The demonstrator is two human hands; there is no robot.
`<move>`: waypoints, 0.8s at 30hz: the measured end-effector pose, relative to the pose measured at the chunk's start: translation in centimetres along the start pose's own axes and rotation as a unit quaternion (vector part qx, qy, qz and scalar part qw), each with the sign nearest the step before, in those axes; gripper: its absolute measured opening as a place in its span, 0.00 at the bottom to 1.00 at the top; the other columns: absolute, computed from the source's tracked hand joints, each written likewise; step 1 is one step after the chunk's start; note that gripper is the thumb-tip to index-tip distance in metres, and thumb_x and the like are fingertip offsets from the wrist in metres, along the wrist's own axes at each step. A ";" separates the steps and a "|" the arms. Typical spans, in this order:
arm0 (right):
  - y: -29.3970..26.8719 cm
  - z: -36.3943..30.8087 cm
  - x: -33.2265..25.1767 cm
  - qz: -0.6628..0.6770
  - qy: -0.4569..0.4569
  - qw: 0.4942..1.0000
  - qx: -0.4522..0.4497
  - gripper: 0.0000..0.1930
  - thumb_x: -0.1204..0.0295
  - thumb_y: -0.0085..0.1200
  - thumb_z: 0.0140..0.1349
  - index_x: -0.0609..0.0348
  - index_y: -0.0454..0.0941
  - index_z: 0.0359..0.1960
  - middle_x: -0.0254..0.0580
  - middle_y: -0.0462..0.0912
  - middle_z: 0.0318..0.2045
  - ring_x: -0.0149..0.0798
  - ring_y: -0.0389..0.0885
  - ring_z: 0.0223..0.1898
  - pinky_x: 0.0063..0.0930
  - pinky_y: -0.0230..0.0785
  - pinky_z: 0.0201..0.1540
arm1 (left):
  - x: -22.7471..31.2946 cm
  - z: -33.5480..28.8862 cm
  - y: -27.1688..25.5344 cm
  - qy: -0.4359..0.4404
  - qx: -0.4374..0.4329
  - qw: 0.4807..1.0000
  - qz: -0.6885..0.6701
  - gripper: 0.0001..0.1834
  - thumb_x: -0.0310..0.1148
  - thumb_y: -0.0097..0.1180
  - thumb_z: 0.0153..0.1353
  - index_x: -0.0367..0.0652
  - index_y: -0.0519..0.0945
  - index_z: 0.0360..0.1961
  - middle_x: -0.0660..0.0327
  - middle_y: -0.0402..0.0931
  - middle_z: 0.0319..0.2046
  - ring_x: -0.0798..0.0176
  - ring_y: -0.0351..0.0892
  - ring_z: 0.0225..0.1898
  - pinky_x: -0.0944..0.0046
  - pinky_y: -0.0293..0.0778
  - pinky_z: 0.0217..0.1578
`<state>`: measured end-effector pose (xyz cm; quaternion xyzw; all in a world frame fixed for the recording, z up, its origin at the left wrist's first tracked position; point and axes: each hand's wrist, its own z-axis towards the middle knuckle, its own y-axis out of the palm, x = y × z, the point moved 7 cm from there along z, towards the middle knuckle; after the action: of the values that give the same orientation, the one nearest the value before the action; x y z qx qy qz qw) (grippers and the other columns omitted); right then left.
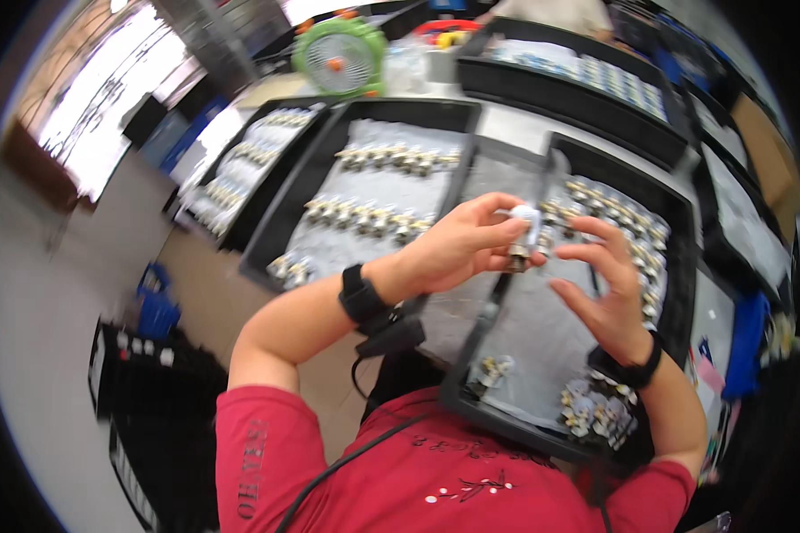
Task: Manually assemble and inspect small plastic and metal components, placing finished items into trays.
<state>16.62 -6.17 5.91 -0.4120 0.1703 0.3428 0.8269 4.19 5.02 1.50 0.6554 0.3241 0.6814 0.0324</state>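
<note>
My left hand point(449, 244) pinches a small metal fitting with a white rounded top point(519, 253) between thumb and fingers, raised over the right-hand black tray point(471, 355). Close to its right side is my right hand point(609, 280), fingers curved and spread apart, with nothing visible in them. Beneath the hands, the tray's pale lining carries rows of similar metal fittings point(644, 235) at the far right. A loose heap of white and metal pieces point(598, 409) lies in its near right corner, and a smaller cluster point(491, 373) sits near the left corner.
To the left, a second black tray point(280, 213) holds rows of fittings, with another tray point(249, 218) beyond it. A deep black bin point(578, 102) of parts stands at the back. A green fan point(340, 58) is at the far left. Someone in light clothing point(556, 13) is behind the bin.
</note>
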 end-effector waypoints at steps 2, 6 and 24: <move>-0.9 -0.5 -0.3 -0.026 0.009 1.000 0.015 0.17 0.80 0.66 0.44 0.56 0.80 0.39 0.46 0.73 0.52 0.46 0.71 0.56 0.36 0.63 0.57 | 1.9 -0.7 -1.5 -0.010 0.002 0.995 0.102 0.16 0.37 0.54 0.66 0.45 0.68 0.50 0.61 0.76 0.42 0.62 0.81 0.44 0.72 0.73 0.36; -0.5 0.0 -0.4 -0.031 0.012 0.999 0.011 0.15 0.80 0.63 0.47 0.57 0.80 0.39 0.46 0.73 0.53 0.45 0.71 0.57 0.36 0.61 0.59 | 7.1 -6.4 -8.4 -0.058 0.131 0.892 0.430 0.17 0.35 0.55 0.65 0.45 0.72 0.54 0.66 0.76 0.33 0.70 0.77 0.37 0.71 0.72 0.36; 0.8 -0.2 0.7 -0.030 0.044 0.999 -0.011 0.12 0.82 0.59 0.50 0.58 0.79 0.38 0.45 0.74 0.52 0.43 0.73 0.53 0.33 0.64 0.56 | 3.0 -15.4 -21.1 -0.315 0.087 0.559 0.762 0.24 0.38 0.72 0.42 0.41 0.79 0.40 0.51 0.80 0.33 0.48 0.79 0.39 0.56 0.74 0.39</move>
<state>16.55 -5.74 4.97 -0.4411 0.1901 0.3009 0.8239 -18.31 16.90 -5.06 0.8311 -0.2694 0.1708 -0.4557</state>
